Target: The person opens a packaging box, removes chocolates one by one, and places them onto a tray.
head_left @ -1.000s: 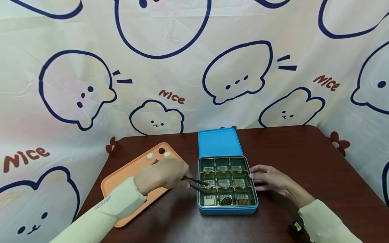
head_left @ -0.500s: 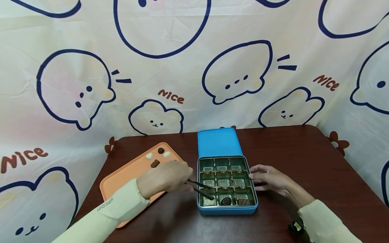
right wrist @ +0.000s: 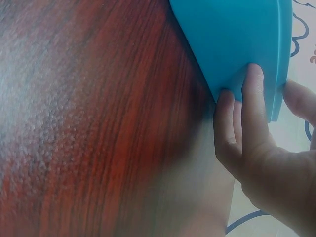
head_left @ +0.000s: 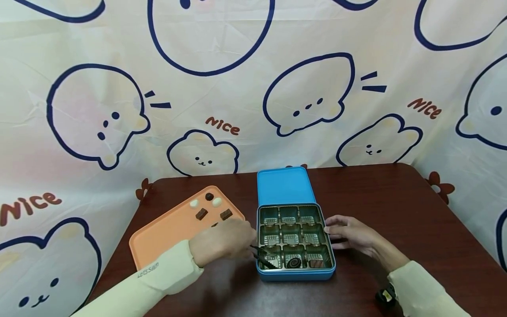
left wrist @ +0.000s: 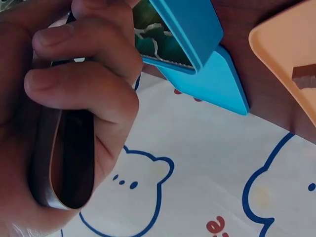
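Tongs (head_left: 267, 261) shifted nearer | blue box (head_left: 296, 276): 2 pieces (head_left: 294, 263) visible | orange tray (head_left: 166, 233): 6

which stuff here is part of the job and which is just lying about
In the job, it seems:
dark tongs in the left hand
blue tin, touched by the right hand
orange tray
brown pieces
white pieces

Just around:
table
patterned cloth
dark object by the right sleeve
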The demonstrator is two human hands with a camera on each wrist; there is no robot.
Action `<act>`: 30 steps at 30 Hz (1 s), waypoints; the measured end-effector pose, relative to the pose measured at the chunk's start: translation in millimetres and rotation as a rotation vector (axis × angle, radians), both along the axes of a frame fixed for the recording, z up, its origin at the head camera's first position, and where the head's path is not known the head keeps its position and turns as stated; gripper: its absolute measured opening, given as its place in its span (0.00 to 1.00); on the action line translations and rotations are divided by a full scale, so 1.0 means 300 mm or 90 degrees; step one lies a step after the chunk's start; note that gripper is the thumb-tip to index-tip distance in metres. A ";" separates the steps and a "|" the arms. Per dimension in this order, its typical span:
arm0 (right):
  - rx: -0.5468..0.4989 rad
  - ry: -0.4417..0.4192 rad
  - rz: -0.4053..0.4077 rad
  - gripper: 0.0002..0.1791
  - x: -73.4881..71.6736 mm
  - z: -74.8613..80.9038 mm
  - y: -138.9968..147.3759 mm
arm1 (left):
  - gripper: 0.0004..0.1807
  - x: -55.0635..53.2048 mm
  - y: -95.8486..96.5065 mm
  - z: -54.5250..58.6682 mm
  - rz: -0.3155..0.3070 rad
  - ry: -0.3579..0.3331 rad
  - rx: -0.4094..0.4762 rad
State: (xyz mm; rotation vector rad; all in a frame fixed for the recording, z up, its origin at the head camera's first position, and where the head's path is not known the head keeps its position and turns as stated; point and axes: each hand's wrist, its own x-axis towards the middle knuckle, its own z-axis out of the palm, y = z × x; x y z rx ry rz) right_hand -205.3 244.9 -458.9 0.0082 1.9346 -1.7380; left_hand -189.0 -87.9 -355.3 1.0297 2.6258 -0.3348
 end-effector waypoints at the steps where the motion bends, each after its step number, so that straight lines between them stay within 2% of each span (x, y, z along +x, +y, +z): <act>1: 0.001 0.000 -0.001 0.30 0.000 0.001 0.000 | 0.16 0.001 0.004 -0.004 -0.002 0.003 0.000; 7: 0.003 0.001 0.000 0.31 0.002 0.004 -0.004 | 0.13 0.008 0.028 -0.011 0.006 -0.003 -0.025; 11: 0.004 0.001 0.000 0.31 0.003 0.007 -0.004 | 0.15 0.014 0.036 -0.017 0.005 0.000 -0.022; 16: -0.002 0.000 0.003 0.31 0.004 0.007 -0.003 | 0.18 0.021 0.038 -0.023 -0.039 0.045 -0.011; 26: 0.007 -0.007 -0.013 0.30 0.001 0.005 -0.003 | 0.21 0.034 0.045 -0.020 -0.125 0.150 -0.055; 30: 0.006 -0.003 -0.010 0.31 0.002 0.004 -0.004 | 0.19 0.027 0.039 -0.024 -0.129 0.155 -0.056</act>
